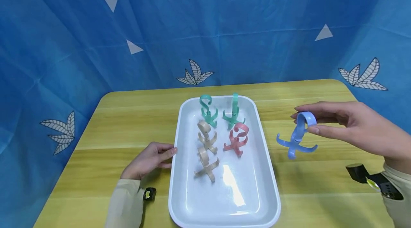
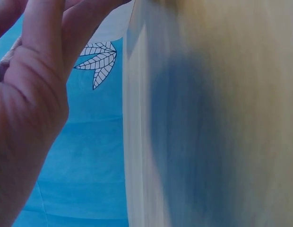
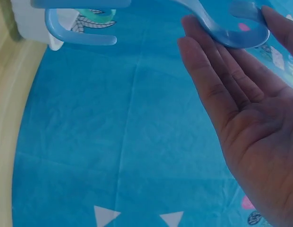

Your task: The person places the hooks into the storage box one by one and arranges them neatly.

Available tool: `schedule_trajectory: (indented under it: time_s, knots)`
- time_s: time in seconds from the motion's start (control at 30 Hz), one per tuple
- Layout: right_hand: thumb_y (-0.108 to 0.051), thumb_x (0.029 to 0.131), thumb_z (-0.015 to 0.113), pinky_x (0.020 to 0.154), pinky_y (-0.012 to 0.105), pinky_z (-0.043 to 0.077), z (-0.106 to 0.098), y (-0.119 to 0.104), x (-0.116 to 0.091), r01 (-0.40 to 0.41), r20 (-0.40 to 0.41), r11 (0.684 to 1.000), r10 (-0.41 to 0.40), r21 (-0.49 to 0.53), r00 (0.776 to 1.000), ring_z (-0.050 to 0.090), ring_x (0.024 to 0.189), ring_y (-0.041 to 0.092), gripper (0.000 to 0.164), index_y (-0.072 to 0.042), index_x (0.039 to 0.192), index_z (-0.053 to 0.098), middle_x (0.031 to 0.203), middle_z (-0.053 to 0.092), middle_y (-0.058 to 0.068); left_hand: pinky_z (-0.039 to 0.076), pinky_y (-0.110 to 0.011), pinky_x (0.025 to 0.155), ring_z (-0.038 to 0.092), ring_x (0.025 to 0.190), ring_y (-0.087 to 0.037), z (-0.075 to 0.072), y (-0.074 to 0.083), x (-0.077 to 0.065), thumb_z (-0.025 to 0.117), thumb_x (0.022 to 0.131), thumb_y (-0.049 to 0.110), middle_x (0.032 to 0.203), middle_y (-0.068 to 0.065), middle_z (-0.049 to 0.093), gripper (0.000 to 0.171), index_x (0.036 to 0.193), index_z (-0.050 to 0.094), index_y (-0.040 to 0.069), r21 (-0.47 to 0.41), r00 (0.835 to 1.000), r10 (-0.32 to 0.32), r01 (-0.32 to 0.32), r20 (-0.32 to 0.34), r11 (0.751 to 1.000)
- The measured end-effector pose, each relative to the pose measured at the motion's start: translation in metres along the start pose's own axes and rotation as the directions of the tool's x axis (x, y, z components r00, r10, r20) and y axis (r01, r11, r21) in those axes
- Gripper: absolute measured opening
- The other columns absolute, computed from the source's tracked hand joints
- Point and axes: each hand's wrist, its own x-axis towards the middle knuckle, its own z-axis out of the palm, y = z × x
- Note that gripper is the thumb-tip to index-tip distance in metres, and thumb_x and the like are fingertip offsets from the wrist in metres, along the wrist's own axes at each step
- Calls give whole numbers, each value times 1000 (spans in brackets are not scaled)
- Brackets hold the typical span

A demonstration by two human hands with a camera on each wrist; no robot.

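Observation:
My right hand (image 1: pixel 356 124) pinches the curved top of a blue plastic four-prong hanging hook (image 1: pixel 293 144) between thumb and fingers, above the table to the right of the tray. The right wrist view shows the hook's loop (image 3: pixel 241 38) at the fingers. My left hand (image 1: pixel 154 158) grips the left rim of a white tray (image 1: pixel 229 203), thumb on the edge and other fingers lower down. Inside the tray stand two green hooks (image 1: pixel 208 115), two beige hooks (image 1: pixel 207 169) and one pink hook (image 1: pixel 235 144), grouped in its far half.
The tray sits on a yellow wood-grain table (image 1: pixel 128 128). A blue cloth (image 1: pixel 167 17) with white triangles and leaf prints hangs behind and beside the table. Each wrist wears a dark strapped device (image 1: pixel 374 181).

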Motion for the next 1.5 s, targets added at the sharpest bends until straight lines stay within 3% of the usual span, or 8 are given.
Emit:
schedule_trajectory:
  time_s: [0.27,0.5,0.77,1.03,1.33,1.5]
  knots:
    - [-2,90,70,84,13,50,5,-6,-4,162,26,987,-161,-25,987,61,110,9,50,-25,134,61,122,67,-2,55,-40,88,58,117,-34,1,-2,0,61,100,27,131,-25,56,50,132,55,-11,-8,1000,7,-7,7,1000]
    - [-8,90,73,85,14,50,16,-17,-5,219,79,975,-215,-43,973,60,114,10,52,-27,137,59,124,65,-9,56,-40,88,57,118,-33,0,-1,0,62,99,29,132,-24,56,52,133,55,-9,5,1000,-5,5,-6,1000]
    - [-10,90,73,82,20,54,29,-22,1,302,152,953,-300,10,942,64,106,12,48,-24,134,62,121,66,-9,56,-40,88,57,118,-33,0,-1,-1,62,99,29,133,-24,55,51,133,55,-8,-1,1000,-7,7,-6,1000]
    - [-14,91,72,77,25,56,36,-27,7,280,191,959,-284,48,940,66,98,12,44,-25,133,62,118,67,-10,56,-41,87,58,116,-33,0,-1,0,62,99,28,131,-24,57,50,133,55,-9,-9,1000,-7,7,-4,1000]
    - [-26,95,68,84,27,55,53,-37,18,243,273,965,-260,95,926,62,106,11,36,-29,131,62,120,65,-11,56,-40,87,58,116,-33,2,0,1,62,99,29,129,-23,58,51,132,56,-9,1,1000,-9,9,-13,1000]
    - [-35,93,69,92,34,54,69,-37,28,171,329,976,-208,138,921,61,110,12,38,-27,130,64,123,64,-12,56,-40,88,58,117,-33,0,-1,0,62,99,29,130,-23,57,51,132,56,-9,-2,1000,-5,5,-11,1000]
